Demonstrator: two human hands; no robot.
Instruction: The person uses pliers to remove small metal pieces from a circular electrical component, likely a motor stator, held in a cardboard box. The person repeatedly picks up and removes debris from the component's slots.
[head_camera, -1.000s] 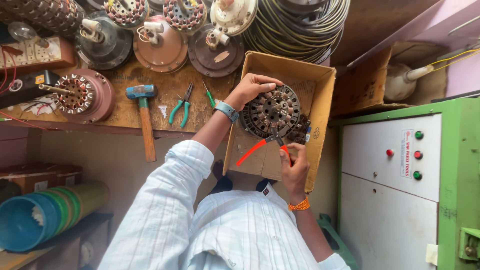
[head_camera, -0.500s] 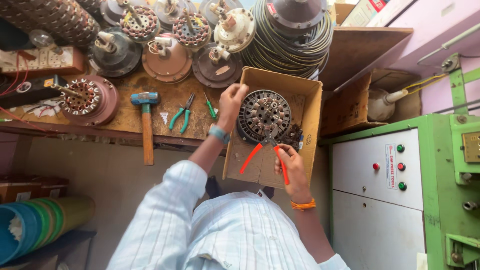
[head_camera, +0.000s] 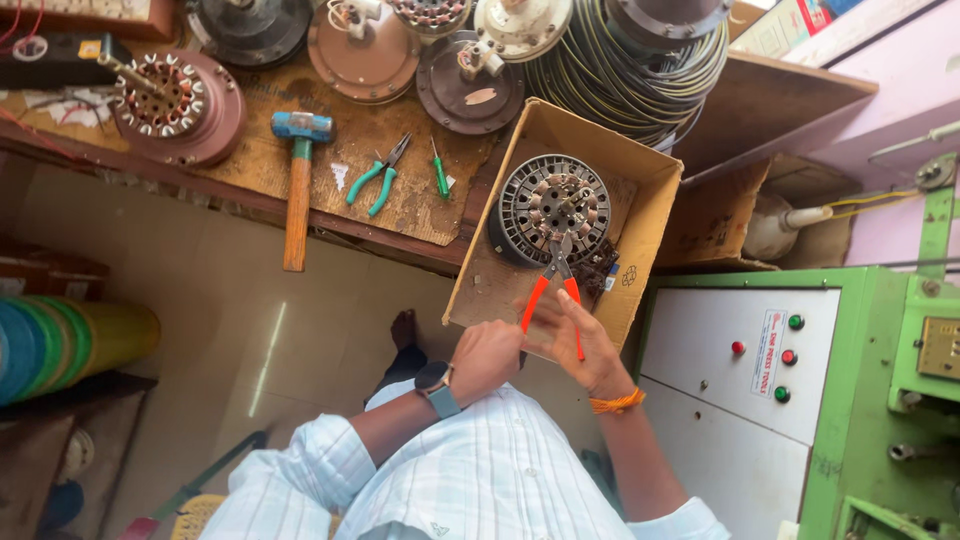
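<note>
A round motor stator (head_camera: 553, 208) with copper windings lies in an open cardboard box (head_camera: 612, 140) resting on the bench edge. Red-handled pliers (head_camera: 553, 290) point their jaws at the stator's lower side. My right hand (head_camera: 590, 345) grips one red handle. My left hand (head_camera: 487, 355), with a watch on its wrist, is closed around the near end of the other handle, close against my right hand. A dark clump of cut wire (head_camera: 600, 272) sits in the box beside the stator.
On the wooden bench (head_camera: 350, 190) lie a blue-headed hammer (head_camera: 298, 170), green-handled pliers (head_camera: 377, 178) and a green screwdriver (head_camera: 440, 172). Several brown motor housings (head_camera: 180, 105) and a coil of wire (head_camera: 630, 80) stand behind. A green control cabinet (head_camera: 800, 380) is at the right.
My left hand has left the stator and come back to the pliers' handles beside my right hand. The view has shifted and come closer.
</note>
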